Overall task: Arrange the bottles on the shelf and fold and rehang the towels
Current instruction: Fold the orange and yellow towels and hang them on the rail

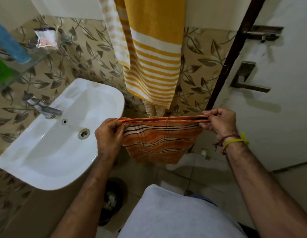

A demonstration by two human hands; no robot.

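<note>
An orange towel [159, 143] with dark and white stripes hangs folded between my hands, its top edge pulled taut. My left hand [109, 133] pinches its left corner and my right hand [219, 122] pinches its right corner. Above it a yellow and white striped towel [152, 54] hangs down the tiled wall, with a paler checked towel [113, 35] beside it. At the far left a glass shelf [37, 57] carries a blue bottle [11, 43], a green bottle [0, 69] and a small white packet [46, 36].
A white wash basin [37, 152] with a metal tap [46, 109] juts out on the left. A white door [278, 109] with a lever handle [247, 79] and a bolt stands to the right. A dark bin [113, 198] sits on the floor under the basin.
</note>
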